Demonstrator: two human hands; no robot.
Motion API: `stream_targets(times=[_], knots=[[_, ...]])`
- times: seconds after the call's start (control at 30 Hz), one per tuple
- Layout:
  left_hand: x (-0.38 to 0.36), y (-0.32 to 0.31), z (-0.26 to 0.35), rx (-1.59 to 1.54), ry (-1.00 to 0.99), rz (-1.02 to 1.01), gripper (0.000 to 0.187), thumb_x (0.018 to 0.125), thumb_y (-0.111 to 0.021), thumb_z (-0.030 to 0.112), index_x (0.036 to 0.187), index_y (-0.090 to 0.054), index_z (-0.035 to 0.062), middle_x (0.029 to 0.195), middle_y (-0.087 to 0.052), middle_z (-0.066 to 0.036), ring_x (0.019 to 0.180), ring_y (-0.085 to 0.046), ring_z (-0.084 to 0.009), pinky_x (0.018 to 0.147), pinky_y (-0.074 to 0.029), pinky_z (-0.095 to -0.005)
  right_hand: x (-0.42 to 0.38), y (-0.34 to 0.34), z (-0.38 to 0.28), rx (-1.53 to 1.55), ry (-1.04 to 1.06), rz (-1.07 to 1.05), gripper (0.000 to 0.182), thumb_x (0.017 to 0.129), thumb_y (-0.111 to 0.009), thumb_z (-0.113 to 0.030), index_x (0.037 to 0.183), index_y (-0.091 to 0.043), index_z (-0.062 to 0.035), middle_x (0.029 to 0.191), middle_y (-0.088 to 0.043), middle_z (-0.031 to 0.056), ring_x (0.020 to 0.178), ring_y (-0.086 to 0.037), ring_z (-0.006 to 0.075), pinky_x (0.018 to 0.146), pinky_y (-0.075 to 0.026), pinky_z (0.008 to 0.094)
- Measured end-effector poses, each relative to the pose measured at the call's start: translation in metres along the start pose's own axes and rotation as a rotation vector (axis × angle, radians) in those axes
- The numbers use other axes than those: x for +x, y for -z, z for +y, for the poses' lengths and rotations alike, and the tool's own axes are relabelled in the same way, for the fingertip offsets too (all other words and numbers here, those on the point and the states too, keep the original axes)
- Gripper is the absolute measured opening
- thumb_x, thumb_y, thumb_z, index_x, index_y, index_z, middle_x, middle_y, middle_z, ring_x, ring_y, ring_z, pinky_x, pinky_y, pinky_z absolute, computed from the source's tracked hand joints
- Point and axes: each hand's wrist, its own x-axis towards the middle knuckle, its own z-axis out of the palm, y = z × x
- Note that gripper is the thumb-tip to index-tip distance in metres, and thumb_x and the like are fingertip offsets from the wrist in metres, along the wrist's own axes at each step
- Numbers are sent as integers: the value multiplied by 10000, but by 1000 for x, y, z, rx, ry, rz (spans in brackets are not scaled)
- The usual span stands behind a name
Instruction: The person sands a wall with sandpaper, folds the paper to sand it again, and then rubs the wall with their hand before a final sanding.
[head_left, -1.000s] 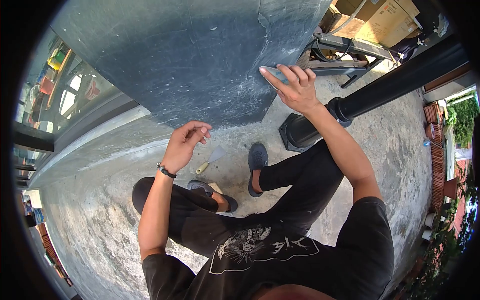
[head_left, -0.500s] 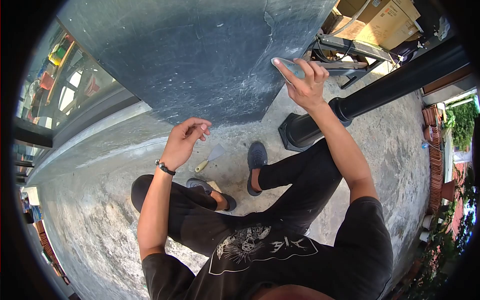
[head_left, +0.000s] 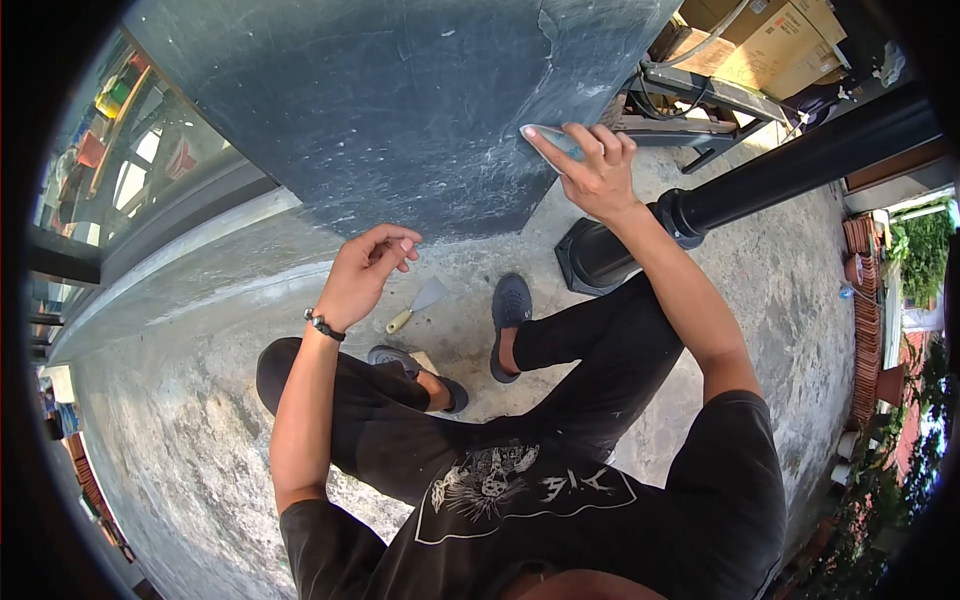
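Note:
My right hand (head_left: 598, 175) holds a thin, pale translucent sheet (head_left: 560, 144) flat against the dark grey wall (head_left: 400, 110), near its right edge. A long crack with flaking paint runs up the wall above it. My left hand (head_left: 368, 275) hangs in the air before the wall's lower edge, with fingers curled and thumb near the fingertips. Whether anything small is between them cannot be made out. Below that hand a putty knife (head_left: 418, 304) with a pale yellow handle lies on the concrete floor.
A black round post (head_left: 780, 165) with a wide base stands at the right. Behind it are cardboard boxes (head_left: 785, 50) on a metal frame (head_left: 715, 95). A glass window (head_left: 135, 150) is at the left. My shoes (head_left: 512, 325) rest on the floor (head_left: 720, 420).
My right hand has slid the sheet a little left and down along the wall. My left hand has shifted slightly, its fingers still curled.

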Motion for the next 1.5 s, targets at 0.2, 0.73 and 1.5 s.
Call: stream_targets(times=[0.2, 0.73, 1.5], knots=[[0, -1, 2, 18, 12, 3, 234, 1106, -633, 211, 1217, -745, 38, 976, -745, -29, 882, -657, -110, 829, -533, -288, 5, 1, -1, 25, -65, 38, 799, 770, -685, -15, 1467, -695, -405, 1230, -530, -41, 1149, -437, 188, 966, -308, 368], [2, 2, -3, 36, 21, -5, 240, 1108, -628, 211, 1229, -740, 36, 979, -740, -30, 886, -656, -114, 823, -527, -287, 7, 5, 2, -10, -64, 23, 825, 730, -661, 7, 1457, -707, -382, 1212, -524, -55, 1122, -439, 185, 956, -302, 370], [-4, 5, -11, 55, 16, 26, 244, 1102, -640, 212, 1211, -743, 19, 957, -738, -35, 860, -655, -116, 806, -530, -290, 17, 8, -5, 37, -144, 52, 782, 724, -689, -16, 1429, -733, -351, 1190, -540, -29, 1090, -475, 208, 927, -310, 390]])
